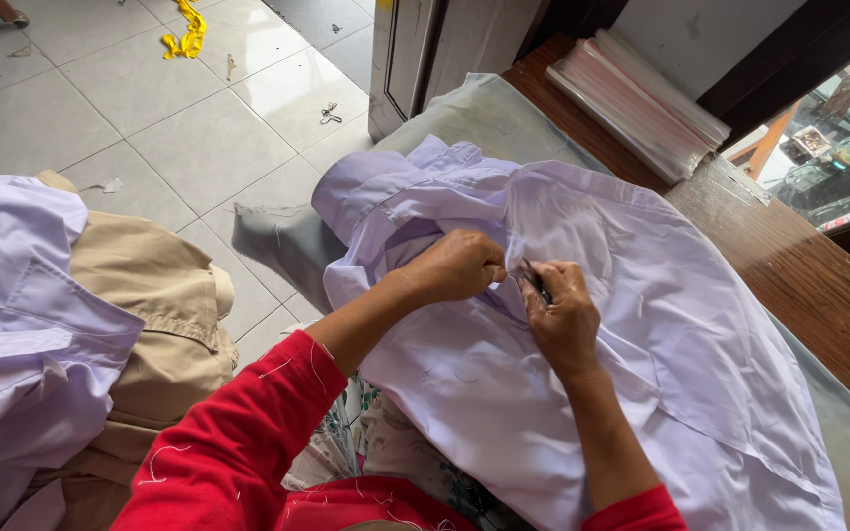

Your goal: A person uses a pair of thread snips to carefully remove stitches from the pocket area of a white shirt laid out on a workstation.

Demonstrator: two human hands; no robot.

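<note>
- A pale lilac shirt (641, 324) is spread over a grey padded cover (484, 113) on a wooden table (799, 275), in front of a person in red sleeves.
- The left hand (459, 264) is clenched on a bunched fold of the shirt near its middle, just beside the other hand.
- The right hand (565, 315) is closed around a small dark tool (533, 280), perhaps a thread snip; its tip is touching the cloth at the fold.
- The fabric could be nicked, since the tip is pressed close to the pinched layers and the blade is partly hidden.
- A left fingertip could be caught, as both hands nearly touch.
- A stack of clear plastic bags (641, 98) is seen near the table's far edge.
- More lilac and tan garments (140, 295) are piled at the left; these are well apart.
</note>
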